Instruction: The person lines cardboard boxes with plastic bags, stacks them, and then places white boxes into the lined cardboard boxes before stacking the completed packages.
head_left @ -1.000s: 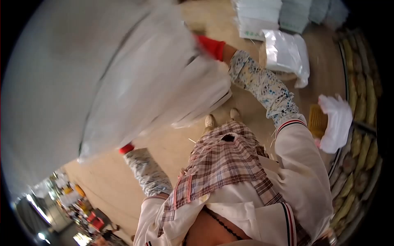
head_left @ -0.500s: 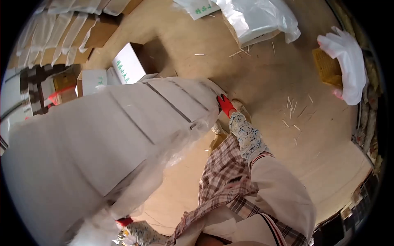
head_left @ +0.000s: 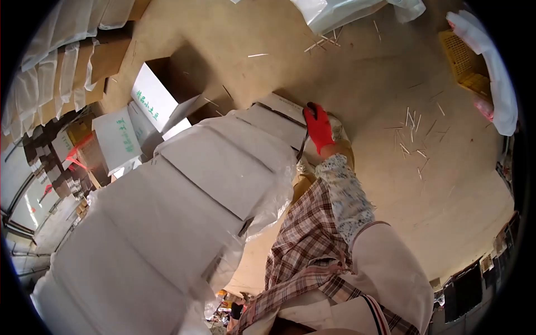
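Observation:
A long row of white boxes (head_left: 151, 223), partly covered by clear plastic film (head_left: 273, 195), runs from the lower left to the centre. At its far end my right hand (head_left: 319, 127), in a red glove, is closed on the edge of the end box (head_left: 279, 124). The plastic does not cover that end box. My left hand does not show in the current view.
Open white cartons with green writing (head_left: 156, 100) stand beyond the row. Stacked plastic-lined boxes (head_left: 106, 53) fill the upper left. A yellow crate (head_left: 463, 61) lies at the upper right. Thin sticks (head_left: 412, 128) are scattered on the floor.
The view has shifted. At the far end the plastic has drawn back, baring the end box. My right hand still touches that end; my left hand has gone out of view.

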### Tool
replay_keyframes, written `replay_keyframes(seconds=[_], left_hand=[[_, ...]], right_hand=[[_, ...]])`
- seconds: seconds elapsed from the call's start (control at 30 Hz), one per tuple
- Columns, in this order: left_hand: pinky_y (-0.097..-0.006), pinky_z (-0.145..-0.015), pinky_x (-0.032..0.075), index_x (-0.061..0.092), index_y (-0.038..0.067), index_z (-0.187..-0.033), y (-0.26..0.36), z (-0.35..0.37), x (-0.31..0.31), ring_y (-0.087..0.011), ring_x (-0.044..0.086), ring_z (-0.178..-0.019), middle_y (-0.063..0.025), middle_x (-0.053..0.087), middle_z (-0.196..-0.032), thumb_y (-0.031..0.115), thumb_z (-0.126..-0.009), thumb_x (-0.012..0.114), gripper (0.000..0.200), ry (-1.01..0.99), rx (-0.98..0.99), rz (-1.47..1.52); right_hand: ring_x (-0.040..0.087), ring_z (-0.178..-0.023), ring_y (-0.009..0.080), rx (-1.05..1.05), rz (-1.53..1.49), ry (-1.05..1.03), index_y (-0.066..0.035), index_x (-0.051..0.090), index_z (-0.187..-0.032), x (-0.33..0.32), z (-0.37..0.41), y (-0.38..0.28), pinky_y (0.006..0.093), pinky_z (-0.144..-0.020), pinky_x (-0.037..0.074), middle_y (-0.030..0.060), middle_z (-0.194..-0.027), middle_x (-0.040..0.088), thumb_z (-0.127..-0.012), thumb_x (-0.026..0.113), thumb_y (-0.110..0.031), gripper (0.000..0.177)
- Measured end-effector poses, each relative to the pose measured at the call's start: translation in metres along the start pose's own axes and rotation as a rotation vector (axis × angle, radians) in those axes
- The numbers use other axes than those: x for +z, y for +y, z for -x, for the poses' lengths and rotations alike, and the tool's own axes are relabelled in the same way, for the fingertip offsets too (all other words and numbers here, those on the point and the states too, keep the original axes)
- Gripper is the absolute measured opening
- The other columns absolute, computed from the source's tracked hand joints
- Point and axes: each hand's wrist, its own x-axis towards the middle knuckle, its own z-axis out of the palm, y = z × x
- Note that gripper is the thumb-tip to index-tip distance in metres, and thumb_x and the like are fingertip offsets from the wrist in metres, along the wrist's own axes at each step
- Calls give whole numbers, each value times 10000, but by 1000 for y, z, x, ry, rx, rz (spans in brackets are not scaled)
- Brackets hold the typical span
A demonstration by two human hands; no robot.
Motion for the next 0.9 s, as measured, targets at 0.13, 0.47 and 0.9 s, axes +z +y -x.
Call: replay_keyframes(seconds=[0.13, 0.47, 0.9], left_hand=[[-422, -577, 436, 504, 137, -581, 15, 12, -4, -240, 514, -589, -83, 496, -604, 479, -544, 724, 408, -10, 40, 13], [-414, -599, 436, 507, 132, -619, 16, 44, -13, -236, 516, -618, -83, 502, -636, 457, -565, 714, 389, -39, 98, 37], [-404, -628, 435, 512, 126, -668, 24, 81, -36, -229, 517, -657, -82, 510, -678, 430, -592, 702, 366, -30, 206, 61]], right_hand=[[355, -1256, 253, -147, -9, -143, -115, 417, -1329, 45, 14, 114, 343, -1034, 300, 132, -1362, 385, -931, 421, -248, 420], [354, -1267, 186, -337, 39, -183, -80, 332, -1374, 15, 30, 120, 330, -1049, 273, 47, -1389, 372, -923, 427, -260, 494], [534, -1051, 402, -487, 1098, -184, -120, 280, -1370, 26, -158, 148, 443, -892, 431, 221, -1248, 463, -823, 520, -379, 651]])
